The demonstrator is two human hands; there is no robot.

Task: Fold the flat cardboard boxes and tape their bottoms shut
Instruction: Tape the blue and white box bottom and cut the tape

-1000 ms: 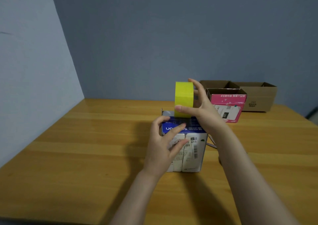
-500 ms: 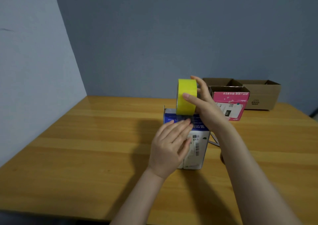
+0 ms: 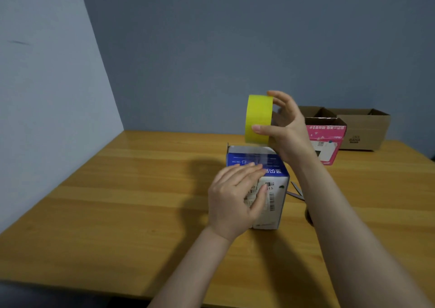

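Note:
A small blue-and-white cardboard box (image 3: 274,199) stands on the wooden table (image 3: 141,201), its closed flaps facing up. My left hand (image 3: 235,199) lies flat against its near side and top edge, fingers together, pressing clear tape onto the blue top. My right hand (image 3: 286,129) holds a yellow roll of tape (image 3: 258,119) on edge just above the box's far rim. A clear strip runs from the roll down onto the box top.
A pink-and-white box (image 3: 328,140) stands open behind my right hand. Two brown cardboard boxes (image 3: 362,129) stand open at the back right by the wall. Scissor blades (image 3: 297,191) poke out right of the blue box, mostly behind my right forearm.
My right hand has lifted the roll up and away over the box, drawing out tape. My left hand went from pinching the tape end to lying flat on the box top.

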